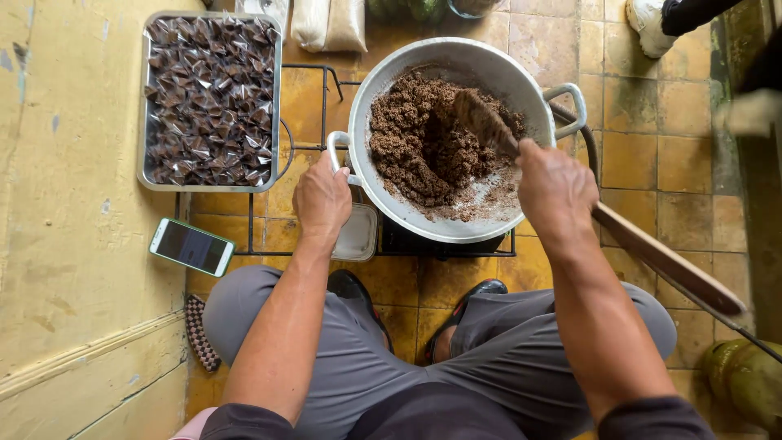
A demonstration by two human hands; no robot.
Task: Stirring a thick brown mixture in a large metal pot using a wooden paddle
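A large metal pan (391, 94) sits on a black wire stove frame and holds a crumbly brown mixture (419, 143). My left hand (322, 195) grips the pan's near-left handle. My right hand (554, 183) is closed around a long wooden paddle (652, 253). The paddle's blade is dug into the brown mixture at the pan's centre, and its handle runs down to the right past my knee.
A metal tray (145, 98) full of small dark wrapped pieces lies at the left. A phone (191, 246) rests on the stove frame's edge. A yellow wall runs along the left. Another person's shoe (648, 20) is at the top right. A green cylinder (745, 379) stands at the bottom right.
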